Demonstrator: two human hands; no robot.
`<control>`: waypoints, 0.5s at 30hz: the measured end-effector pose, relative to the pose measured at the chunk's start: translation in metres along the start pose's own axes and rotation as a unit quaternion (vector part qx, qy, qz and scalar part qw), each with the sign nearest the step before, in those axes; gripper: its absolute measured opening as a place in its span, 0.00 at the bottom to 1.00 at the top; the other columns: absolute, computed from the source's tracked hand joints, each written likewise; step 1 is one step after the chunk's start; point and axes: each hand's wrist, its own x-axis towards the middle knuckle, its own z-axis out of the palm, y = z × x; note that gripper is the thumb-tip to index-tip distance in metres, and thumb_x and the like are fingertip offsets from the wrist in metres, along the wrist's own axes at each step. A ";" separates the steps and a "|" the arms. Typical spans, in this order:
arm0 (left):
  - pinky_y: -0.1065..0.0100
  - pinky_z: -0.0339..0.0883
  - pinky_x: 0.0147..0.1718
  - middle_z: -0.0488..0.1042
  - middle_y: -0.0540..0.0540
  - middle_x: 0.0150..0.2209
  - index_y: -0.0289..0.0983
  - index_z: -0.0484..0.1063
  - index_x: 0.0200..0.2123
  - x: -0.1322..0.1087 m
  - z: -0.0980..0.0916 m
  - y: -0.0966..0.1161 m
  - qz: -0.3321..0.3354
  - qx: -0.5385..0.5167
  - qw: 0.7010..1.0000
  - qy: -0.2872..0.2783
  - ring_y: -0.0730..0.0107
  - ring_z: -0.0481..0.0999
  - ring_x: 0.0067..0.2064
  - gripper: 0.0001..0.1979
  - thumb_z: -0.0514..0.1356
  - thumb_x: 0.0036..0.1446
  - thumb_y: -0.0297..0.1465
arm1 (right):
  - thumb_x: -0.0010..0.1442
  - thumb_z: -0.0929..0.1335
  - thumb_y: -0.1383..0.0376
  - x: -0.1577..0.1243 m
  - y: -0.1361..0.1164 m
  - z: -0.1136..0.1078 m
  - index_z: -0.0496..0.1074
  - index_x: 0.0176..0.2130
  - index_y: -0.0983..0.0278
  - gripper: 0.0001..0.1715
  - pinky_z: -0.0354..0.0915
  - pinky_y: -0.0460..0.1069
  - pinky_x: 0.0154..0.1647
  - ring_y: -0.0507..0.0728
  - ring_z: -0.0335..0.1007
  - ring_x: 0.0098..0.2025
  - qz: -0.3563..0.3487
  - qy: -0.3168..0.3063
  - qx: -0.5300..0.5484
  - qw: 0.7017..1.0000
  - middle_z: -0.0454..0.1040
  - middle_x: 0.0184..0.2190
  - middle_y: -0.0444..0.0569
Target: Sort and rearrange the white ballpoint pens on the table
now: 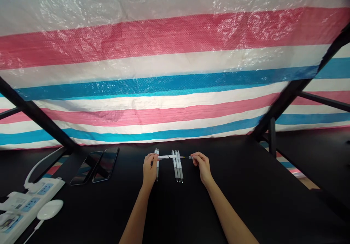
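My left hand is closed in a pinch on a white pen barrel, held level and pointing right. Opposite it, my right hand pinches the end of a thin, clear pen refill, in line with the barrel. Both pass over a row of white pens with grey grips lying side by side on the black table. Whether barrel and refill touch is too small to tell. Beside my left fingers lie more white pens, partly hidden by the hand.
Two dark phones lie to the left on the table. A white power strip with plugs and a round white charger is at the lower left. Black frame bars flank a striped plastic sheet at the back.
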 end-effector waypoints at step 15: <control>0.62 0.64 0.40 0.73 0.44 0.35 0.39 0.70 0.26 -0.007 0.008 0.011 0.034 0.010 0.998 -0.058 0.63 0.70 0.40 0.14 0.50 0.59 0.37 | 0.49 0.69 0.56 -0.010 -0.006 0.009 0.75 0.30 0.65 0.14 0.52 0.46 0.21 0.49 0.55 0.19 0.016 -0.116 -0.044 0.992 0.64 0.19 0.42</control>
